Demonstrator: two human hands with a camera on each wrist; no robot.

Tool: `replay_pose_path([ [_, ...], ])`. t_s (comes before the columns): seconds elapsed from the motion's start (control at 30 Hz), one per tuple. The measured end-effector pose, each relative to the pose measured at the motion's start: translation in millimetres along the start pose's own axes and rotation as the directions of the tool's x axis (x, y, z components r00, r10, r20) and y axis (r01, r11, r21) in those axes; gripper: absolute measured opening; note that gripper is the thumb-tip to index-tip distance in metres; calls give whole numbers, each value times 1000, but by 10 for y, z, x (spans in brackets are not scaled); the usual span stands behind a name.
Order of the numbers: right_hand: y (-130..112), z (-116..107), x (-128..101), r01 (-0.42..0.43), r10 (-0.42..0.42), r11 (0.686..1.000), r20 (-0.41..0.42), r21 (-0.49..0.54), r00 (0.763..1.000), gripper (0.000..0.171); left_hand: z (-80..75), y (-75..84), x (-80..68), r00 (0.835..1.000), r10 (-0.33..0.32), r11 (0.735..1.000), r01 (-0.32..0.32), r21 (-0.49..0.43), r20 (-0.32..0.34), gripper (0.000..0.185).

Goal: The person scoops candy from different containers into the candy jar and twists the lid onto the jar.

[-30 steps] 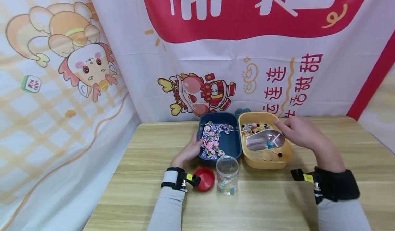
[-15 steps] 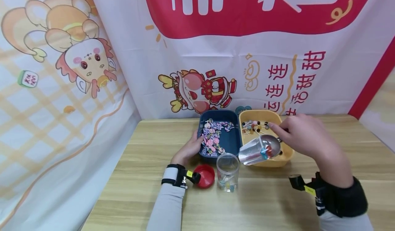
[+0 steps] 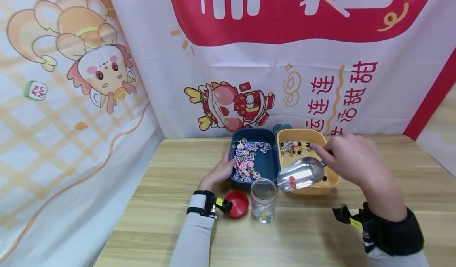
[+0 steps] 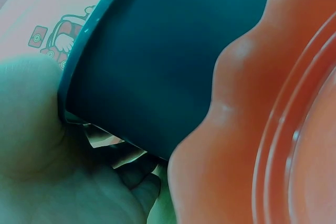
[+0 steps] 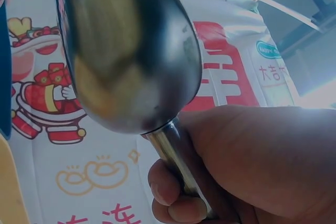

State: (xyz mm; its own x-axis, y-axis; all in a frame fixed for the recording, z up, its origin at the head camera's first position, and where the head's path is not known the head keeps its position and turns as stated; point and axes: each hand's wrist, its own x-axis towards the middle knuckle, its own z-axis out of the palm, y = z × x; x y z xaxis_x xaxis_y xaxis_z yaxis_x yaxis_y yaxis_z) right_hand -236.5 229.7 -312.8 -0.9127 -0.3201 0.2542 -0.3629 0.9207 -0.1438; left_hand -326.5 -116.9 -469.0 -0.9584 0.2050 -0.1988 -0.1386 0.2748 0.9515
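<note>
Lollipops are sliding toward the mouth of the metal scoop point(image 3: 300, 174), which the right hand point(image 3: 350, 158) is gripping by its thin handle, fingers and thumb curled round the shaft as the right wrist view is showing point(image 5: 176, 156). The scoop's long axis is running from the hand at the right, down and leftward, its open mouth tilting toward the clear plastic jar point(image 3: 263, 199) standing just below and left of it on the wooden table point(image 3: 171, 172). A red sweet is sitting right at the scoop's lip, just above and to the right of the jar's rim; whether it is over the opening or just outside it cannot be told from the head view. The jar itself is standing upright, lidless, with a few sweets at its bottom, between the red lid point(image 3: 238, 204) lying to its left and the yellow tray point(image 3: 329, 180) behind and to its right, over whose front edge the scoop is hanging. More ball lollipops point(image 3: 293, 146) are lying at the far end of that yellow tray. The left hand point(image 3: 218, 174) is resting against the left wall of the dark blue tray point(image 3: 270, 162), thumb at its rim in the left wrist view point(image 4: 31, 108), the other fingers hidden, so whether it is clasping the wall cannot be told; swirl lollipops point(image 3: 246, 162) are filling that tray. The right hand is the nearer one to the jar's mouth; the left is not touching the jar.
</note>
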Motion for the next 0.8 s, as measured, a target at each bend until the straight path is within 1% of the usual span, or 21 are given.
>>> replay_pose_path([
  [0.2, 23, -18, -38, 4, -4, 1000, -21, 8, 1000, 59, 13, 0, -17, 1000, -9, 1000, 9, 8, 1, 61],
  [0.43, 46, -61, -32, 6, -6, 1000, -45, 2, 999, 57, 1, 21, 1, 1000, 8, 1000, -7, 13, -12, 60],
  [0.57, 68, -95, -49, -2, 3, 1000, -58, 16, 998, 57, 5, 48, -8, 1000, 11, 1000, -11, 7, -10, 61],
  [0.63, 94, -111, -66, -43, 46, 998, -84, 41, 995, 56, 9, 51, -13, 1000, 10, 1000, -10, 6, -9, 61],
  [0.7, 137, -114, -82, -119, 127, 990, -120, 77, 985, 56, 15, 45, -17, 1000, 9, 1000, -9, 4, -9, 61],
  [0.8, 243, -88, -92, -267, 284, 955, -131, 132, 950, 54, 23, 16, -17, 1000, 8, 1000, -8, 0, -2, 60],
])
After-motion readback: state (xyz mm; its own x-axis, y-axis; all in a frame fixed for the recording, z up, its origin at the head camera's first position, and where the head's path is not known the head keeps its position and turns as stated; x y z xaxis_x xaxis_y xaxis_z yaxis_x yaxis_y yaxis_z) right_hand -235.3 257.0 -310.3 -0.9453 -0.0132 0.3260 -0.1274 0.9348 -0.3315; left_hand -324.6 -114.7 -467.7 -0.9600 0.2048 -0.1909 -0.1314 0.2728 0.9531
